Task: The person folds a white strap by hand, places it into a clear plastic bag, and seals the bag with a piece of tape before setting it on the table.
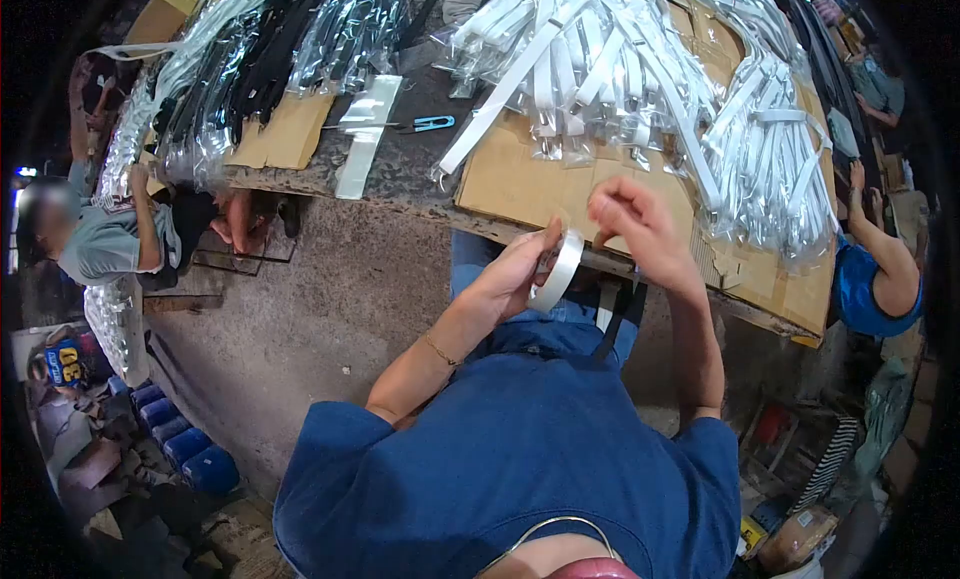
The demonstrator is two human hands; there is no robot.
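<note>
A roll of pale tape is in my left hand, its fingers wrapped round the near side of the ring, just in front of the table's edge. To its right, my right hand is raised with curled fingers near the cardboard's front edge; whether a strip of tape lies between the fingertips is too small to tell. Beyond both hands, white straps in clear plastic lie heaped on cardboard. Another bundle of white straps sits at the right.
Blue-handled snips and a flat clear packet lie on the dark table. Black straps in plastic are at the upper left. One person sits at the left, another at the right.
</note>
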